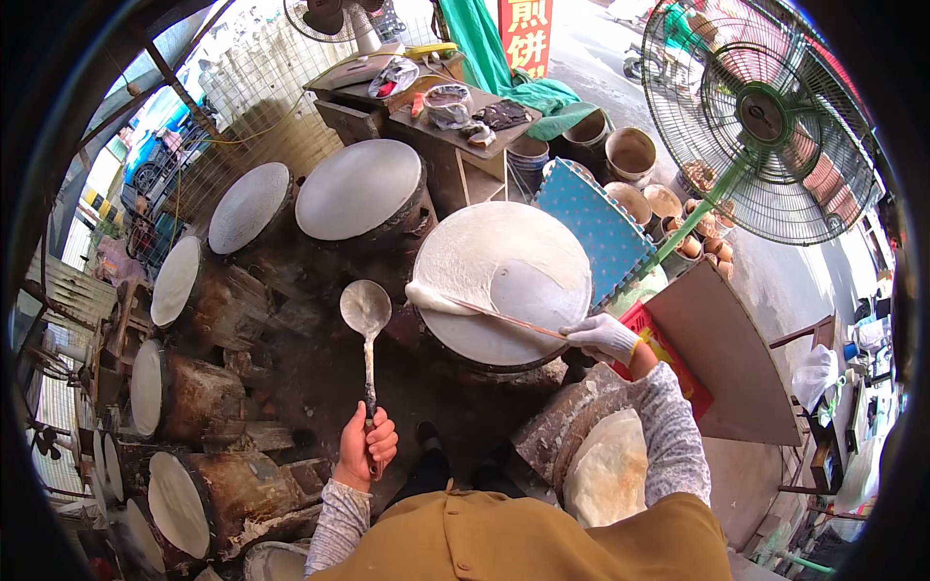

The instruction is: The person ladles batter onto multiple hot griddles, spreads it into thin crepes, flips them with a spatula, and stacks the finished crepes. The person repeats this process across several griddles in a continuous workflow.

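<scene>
My bare left hand (366,447) is closed round the dark handle of a ladle (366,308), whose bowl is coated with pale batter. In my right hand (604,337), which wears a white glove, is a thin wooden batter spreader (518,321). It lies across a large round griddle (533,295) in front of me. White batter (484,242) covers the griddle's far and left part, with a thick lump at the spreader's left end. The near right part of the plate shows bare grey metal. By my right forearm, a pale browned flatbread (610,470) rests on a curved support.
Several round griddles on drum stoves (358,189) curve round my left side. Behind stands a cluttered table (465,116). A large fan (760,111), a blue dotted panel (591,228), buckets (630,155) and a brown board (727,339) stand to the right.
</scene>
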Demonstrator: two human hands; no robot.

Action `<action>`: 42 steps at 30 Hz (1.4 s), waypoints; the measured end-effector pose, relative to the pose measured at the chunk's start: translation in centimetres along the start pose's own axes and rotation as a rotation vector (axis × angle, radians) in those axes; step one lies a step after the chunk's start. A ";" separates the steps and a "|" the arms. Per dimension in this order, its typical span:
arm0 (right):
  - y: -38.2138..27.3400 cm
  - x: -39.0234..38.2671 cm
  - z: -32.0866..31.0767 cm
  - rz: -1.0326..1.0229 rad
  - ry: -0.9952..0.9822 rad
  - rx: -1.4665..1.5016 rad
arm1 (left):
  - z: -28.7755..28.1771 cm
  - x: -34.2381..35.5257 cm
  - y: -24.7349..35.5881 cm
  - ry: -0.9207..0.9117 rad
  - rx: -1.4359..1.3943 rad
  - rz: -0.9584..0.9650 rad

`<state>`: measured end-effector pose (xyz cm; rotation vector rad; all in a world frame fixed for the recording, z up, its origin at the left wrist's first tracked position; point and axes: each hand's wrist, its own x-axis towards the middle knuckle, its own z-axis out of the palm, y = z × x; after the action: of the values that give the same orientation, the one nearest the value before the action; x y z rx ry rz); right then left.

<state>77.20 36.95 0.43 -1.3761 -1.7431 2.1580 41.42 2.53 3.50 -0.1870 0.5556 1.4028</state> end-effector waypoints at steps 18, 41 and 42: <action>-0.8 -7.6 8.2 -0.139 0.185 0.188 | -3.5 -4.1 1.5 -0.022 0.031 -0.002; 10.3 11.9 36.9 -0.227 0.748 0.061 | -5.5 -8.2 9.4 -0.119 0.146 -0.140; 10.5 10.3 36.6 -0.173 0.722 0.116 | -5.9 -8.9 9.9 -0.106 0.153 -0.112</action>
<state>52.32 10.62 -15.14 -1.6170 -1.3607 1.3820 29.78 -6.17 4.55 -0.0208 0.5537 1.2484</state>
